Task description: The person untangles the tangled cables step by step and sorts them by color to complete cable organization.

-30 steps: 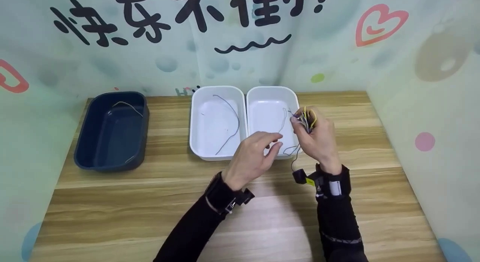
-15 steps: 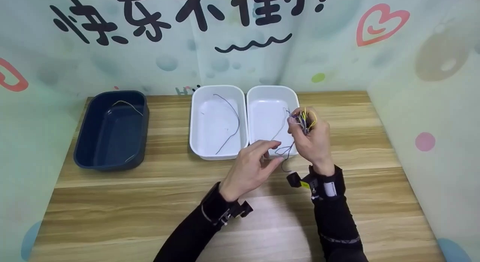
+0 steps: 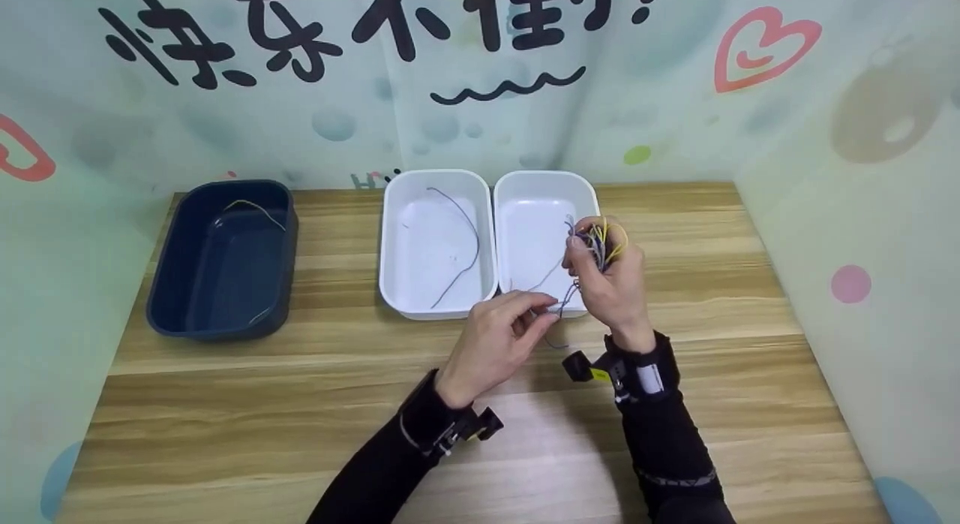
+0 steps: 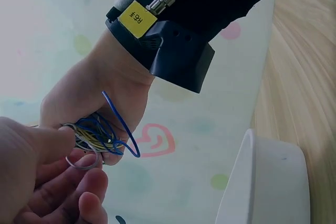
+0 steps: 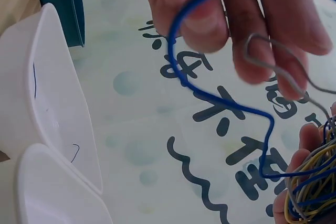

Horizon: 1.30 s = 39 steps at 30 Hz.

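My right hand (image 3: 616, 290) grips a tangled bundle of thin wires (image 5: 315, 187), yellow, blue and grey, over the front right of the right white bin (image 3: 525, 190). Loose loops and ends hang out of its grasp. My left hand (image 3: 491, 344) is just in front of that bin, thumb and index fingertips right at the hanging loops; whether they pinch a wire I cannot tell. In the right wrist view a blue wire (image 5: 181, 56) and a grey wire loop (image 5: 286, 77) cross in front of the left fingers, which are spread apart.
The left white bin (image 3: 386, 246) stands close beside the right one and holds a single dark wire (image 3: 477, 242). Farther left, a dark blue bin (image 3: 161, 284) contains a yellowish wire (image 3: 259, 207). Behind the wooden table (image 3: 300, 426) hangs a printed backdrop (image 3: 300, 134).
The right hand has shifted left with the wire bundle. The left hand has come slightly down toward me, and its thumb and index finger have drawn closer together at the hanging loops.
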Available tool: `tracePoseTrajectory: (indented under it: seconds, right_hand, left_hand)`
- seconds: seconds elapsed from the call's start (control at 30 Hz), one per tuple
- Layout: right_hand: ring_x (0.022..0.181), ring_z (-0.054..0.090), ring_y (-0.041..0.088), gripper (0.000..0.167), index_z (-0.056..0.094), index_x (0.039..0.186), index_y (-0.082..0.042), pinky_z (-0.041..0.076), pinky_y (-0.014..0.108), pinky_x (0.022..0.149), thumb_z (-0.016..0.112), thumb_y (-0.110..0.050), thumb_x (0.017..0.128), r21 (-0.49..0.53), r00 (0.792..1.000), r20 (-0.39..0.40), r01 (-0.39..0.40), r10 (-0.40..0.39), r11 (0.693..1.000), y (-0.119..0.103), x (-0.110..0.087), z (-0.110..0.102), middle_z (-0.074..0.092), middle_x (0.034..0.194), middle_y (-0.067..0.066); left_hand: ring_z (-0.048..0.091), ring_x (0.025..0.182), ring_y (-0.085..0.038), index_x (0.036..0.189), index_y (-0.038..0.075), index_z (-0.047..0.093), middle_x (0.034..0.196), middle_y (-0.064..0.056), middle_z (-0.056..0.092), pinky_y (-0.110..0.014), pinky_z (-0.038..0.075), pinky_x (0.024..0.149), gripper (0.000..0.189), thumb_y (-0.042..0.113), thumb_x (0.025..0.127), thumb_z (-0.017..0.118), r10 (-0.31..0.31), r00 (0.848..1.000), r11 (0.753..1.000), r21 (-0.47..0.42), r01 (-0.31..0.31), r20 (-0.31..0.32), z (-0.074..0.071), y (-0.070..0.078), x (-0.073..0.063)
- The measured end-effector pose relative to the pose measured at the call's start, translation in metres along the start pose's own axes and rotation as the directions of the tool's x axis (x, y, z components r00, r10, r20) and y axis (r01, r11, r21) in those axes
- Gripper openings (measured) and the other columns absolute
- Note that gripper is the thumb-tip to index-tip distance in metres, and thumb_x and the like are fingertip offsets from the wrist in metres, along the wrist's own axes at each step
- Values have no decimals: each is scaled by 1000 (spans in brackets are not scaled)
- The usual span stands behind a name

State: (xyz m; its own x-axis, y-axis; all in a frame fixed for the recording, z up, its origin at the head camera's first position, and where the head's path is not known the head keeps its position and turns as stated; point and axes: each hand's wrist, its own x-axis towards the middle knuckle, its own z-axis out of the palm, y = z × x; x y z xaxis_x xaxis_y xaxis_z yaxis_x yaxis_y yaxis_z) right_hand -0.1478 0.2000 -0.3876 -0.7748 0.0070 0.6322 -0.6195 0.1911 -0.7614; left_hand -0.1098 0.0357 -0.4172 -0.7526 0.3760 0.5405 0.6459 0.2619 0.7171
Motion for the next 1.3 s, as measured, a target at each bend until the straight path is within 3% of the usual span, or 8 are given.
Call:
tracePoseTrajectory:
  seconds: [0.33,0.53,0.77,0.93,1.3]
  right_hand:
    - [57,54,6,12,53,94,14,46,20,50,53,2,92,23,999,3,-45,45,999,-1,0,2,59,67,-7]
    - [57,54,7,14,52,96,14,46,21,50,52,0,93,40,998,-17,-66,67,997,0,0,1,58,67,-6]
    - [56,54,7,13,53,94,14,46,20,49,53,2,91,19,998,-4,-65,65,998,0,0,1,58,67,-7]
    - [56,54,6,9,54,94,12,45,19,49,56,4,90,-27,998,45,-37,38,999,1,-1,2,58,66,-5]
    - [57,45,5,17,59,92,3,36,18,50,71,-6,84,-237,981,196,42,6,971,5,-3,5,55,66,3]
  left_hand:
    - [55,62,-10,89,4,67,76,-3,66,-18,48,57,9,12,91,66,-12,999,1000,2,12,-51,-5,0,-2]
    - [62,65,-13,92,1,63,76,-5,66,-17,52,61,9,10,93,62,-35,998,999,-20,34,-57,-12,0,-2]
    - [63,64,-12,91,1,65,71,-6,67,-16,53,61,12,12,94,61,11,987,1000,-26,-15,-159,-20,-1,0]
    - [64,62,-14,91,-1,65,72,-7,67,-17,54,61,9,7,92,63,39,965,997,-50,-54,-261,-28,-1,1]
    - [64,58,-15,91,-4,65,79,-13,72,-21,55,58,3,-5,89,63,34,894,990,-104,-90,-447,-51,1,2]
